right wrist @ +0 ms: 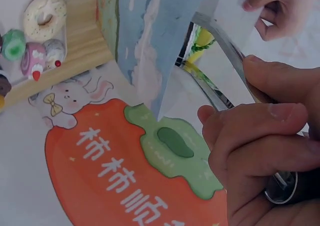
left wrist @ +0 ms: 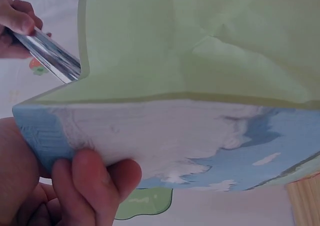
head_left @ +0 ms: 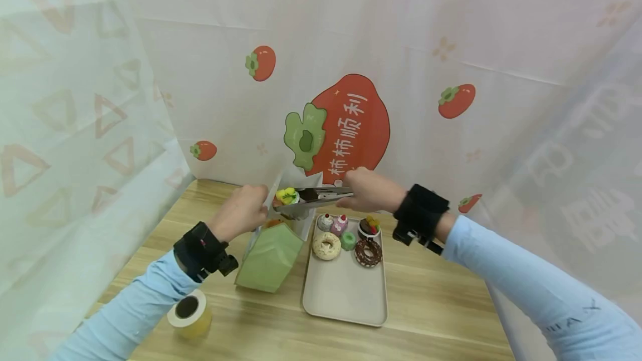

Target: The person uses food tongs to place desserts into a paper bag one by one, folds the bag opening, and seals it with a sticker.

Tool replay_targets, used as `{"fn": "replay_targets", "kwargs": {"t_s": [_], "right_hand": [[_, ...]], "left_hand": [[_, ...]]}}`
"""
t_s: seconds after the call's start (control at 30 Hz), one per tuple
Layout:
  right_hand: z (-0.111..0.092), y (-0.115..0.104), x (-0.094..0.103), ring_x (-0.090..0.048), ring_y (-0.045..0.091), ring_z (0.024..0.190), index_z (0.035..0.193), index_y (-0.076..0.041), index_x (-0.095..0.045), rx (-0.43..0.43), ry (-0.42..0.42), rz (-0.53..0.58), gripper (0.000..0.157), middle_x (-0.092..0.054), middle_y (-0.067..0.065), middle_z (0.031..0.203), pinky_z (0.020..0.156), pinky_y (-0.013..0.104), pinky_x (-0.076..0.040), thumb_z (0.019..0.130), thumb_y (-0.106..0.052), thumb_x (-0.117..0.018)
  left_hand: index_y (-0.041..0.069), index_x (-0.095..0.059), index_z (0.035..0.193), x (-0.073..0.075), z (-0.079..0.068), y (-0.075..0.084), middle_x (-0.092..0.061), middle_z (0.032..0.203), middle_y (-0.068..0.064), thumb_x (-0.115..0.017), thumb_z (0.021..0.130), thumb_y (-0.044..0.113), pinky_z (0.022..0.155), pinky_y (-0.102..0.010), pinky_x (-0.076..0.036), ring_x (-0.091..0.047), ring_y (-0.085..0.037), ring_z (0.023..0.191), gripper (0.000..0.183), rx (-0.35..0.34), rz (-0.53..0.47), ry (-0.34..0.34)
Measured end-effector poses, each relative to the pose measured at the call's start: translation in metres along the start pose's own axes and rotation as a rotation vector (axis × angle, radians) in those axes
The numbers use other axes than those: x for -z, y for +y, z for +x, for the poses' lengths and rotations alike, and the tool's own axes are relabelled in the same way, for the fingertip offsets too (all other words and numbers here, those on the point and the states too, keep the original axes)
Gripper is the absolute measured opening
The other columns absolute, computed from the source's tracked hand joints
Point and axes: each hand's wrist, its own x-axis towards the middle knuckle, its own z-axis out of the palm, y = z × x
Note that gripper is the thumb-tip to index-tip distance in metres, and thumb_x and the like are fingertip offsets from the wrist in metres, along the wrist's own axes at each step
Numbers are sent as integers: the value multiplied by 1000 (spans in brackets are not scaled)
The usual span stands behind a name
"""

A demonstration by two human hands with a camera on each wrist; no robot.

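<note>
My left hand (head_left: 241,213) pinches the side of a paper bag (head_left: 271,258), green on one face, with blue and white printing in the left wrist view. The bag stands tilted with its mouth open at the top. My right hand (head_left: 373,191) grips metal tongs (right wrist: 227,48) that reach left into the mouth. Between the tong tips is a small cupcake-like pastry (head_left: 287,196) with yellow and green topping, held at the bag's opening. In the right wrist view the bag's wall partly hides this pastry. Something orange-brown (head_left: 273,223) shows inside the bag.
Right of the bag lies a beige tray (head_left: 346,299) with a cream donut (head_left: 326,246), a chocolate donut (head_left: 368,253), a green sweet (head_left: 348,240) and several small cakes near its far end. A tape roll (head_left: 193,316) stands by my left forearm. Printed curtains surround the table.
</note>
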Motion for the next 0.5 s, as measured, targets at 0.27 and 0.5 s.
{"fn": "replay_targets", "kwargs": {"t_s": [0.27, 0.5], "right_hand": [[43, -17, -21, -34, 12, 58, 80, -7, -57, 27, -76, -159, 21, -36, -3, 63, 59, 25, -27, 90, -18, -73], [78, -25, -41, -45, 14, 59, 81, -8, -61, 37, -78, -234, 14, -45, -1, 65, 59, 26, -34, 89, -12, -72]], "left_hand": [[2, -57, 86, 0, 1, 7, -56, 67, -8, -56, 89, -2, 43, -21, -44, -55, -13, 48, 5, -13, -7, -40], [2, -58, 87, -1, 2, 10, -54, 65, -5, -58, 89, -3, 43, -20, -38, -52, -13, 49, 5, -48, 20, -35]]}}
